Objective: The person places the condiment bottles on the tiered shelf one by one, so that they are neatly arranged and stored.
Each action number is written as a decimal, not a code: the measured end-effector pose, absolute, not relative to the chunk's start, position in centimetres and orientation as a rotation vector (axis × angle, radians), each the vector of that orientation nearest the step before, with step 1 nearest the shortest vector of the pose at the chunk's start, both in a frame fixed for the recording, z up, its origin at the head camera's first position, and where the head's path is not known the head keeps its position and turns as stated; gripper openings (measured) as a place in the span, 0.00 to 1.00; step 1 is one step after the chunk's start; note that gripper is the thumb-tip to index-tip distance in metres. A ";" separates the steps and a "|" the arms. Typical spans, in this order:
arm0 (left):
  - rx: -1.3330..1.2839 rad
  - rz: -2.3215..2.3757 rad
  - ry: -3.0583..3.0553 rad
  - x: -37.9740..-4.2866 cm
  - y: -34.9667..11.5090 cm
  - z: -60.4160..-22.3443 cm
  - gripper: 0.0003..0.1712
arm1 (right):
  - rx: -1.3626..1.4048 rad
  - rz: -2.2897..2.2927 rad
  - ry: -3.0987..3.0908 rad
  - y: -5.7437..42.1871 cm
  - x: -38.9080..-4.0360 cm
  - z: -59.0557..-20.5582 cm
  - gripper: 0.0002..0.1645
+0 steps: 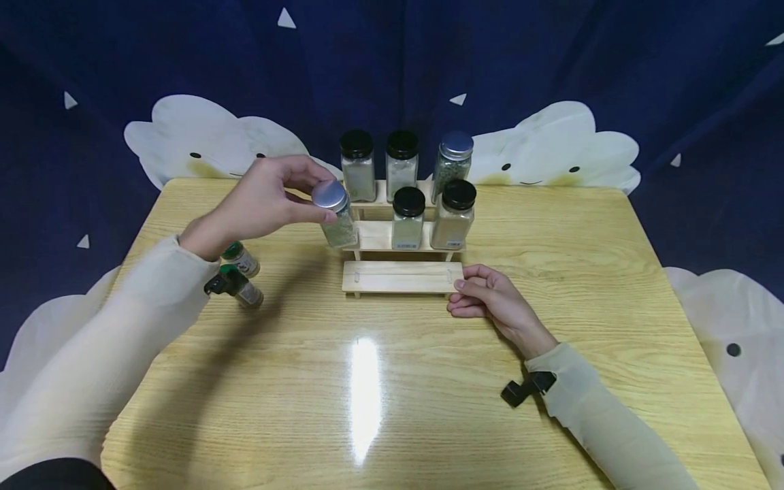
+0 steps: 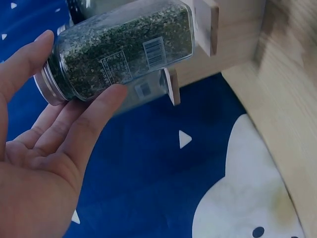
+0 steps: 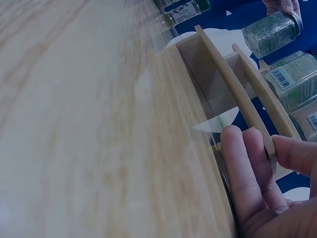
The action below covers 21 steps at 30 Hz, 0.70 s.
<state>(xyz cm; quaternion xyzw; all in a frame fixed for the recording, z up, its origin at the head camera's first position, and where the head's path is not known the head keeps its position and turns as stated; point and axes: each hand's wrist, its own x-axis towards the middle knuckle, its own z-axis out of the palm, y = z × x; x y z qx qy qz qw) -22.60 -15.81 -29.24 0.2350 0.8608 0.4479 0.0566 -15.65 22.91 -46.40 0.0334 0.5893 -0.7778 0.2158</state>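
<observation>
My left hand [image 1: 267,194] grips a spice jar [image 1: 338,224] by its silver lid, thumb on one side and fingers on the other. Dried green flakes fill the clear glass, and a barcode label shows in the left wrist view [image 2: 129,54]. The jar is at the left end of the middle tier of a wooden spice rack [image 1: 401,277], tilted slightly; whether its base touches the board I cannot tell. My right hand [image 1: 495,299] pinches the right end of the rack's lowest board, thumb above and fingers below [image 3: 242,163].
Three jars, two black-lidded [image 1: 402,170] and one silver-lidded [image 1: 454,163], stand on the top tier. Two black-lidded jars [image 1: 452,216] share the middle tier. Two small green-capped bottles [image 1: 243,260] lie on the table [image 1: 582,272] below my left wrist. A dark blue curtain [image 1: 392,61] hangs behind.
</observation>
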 end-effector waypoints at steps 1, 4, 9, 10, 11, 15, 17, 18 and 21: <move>0.717 1.360 2.604 -22.6 -15.6 -29.3 0.23 | 0.092 -2.155 1.635 22.9 -15.6 -46.4 0.11; 0.733 1.366 2.585 -22.8 -15.0 -29.6 0.23 | 0.089 -2.156 1.633 22.9 -15.6 -46.4 0.11; 0.764 1.392 2.545 -23.2 -14.3 -30.2 0.23 | 0.085 -2.157 1.635 22.9 -15.6 -46.5 0.10; 0.769 1.398 2.537 -23.3 -14.1 -30.3 0.23 | 0.084 -2.156 1.636 22.9 -15.6 -46.5 0.10; 0.773 1.400 2.533 -23.3 -14.0 -30.4 0.23 | 0.084 -2.155 1.638 22.9 -15.6 -46.5 0.10; 0.797 1.421 2.507 -23.5 -13.4 -30.7 0.23 | 0.083 -2.153 1.641 23.0 -15.7 -46.5 0.11; 0.807 1.427 2.497 -23.5 -13.1 -30.9 0.23 | 0.083 -2.154 1.640 23.0 -15.7 -46.5 0.11; 0.809 1.430 2.494 -23.5 -13.0 -31.0 0.23 | 0.083 -2.155 1.638 23.0 -15.7 -46.5 0.11; 0.808 1.423 2.498 -23.5 -12.6 -31.2 0.23 | 0.085 -2.158 1.631 23.0 -15.7 -46.5 0.11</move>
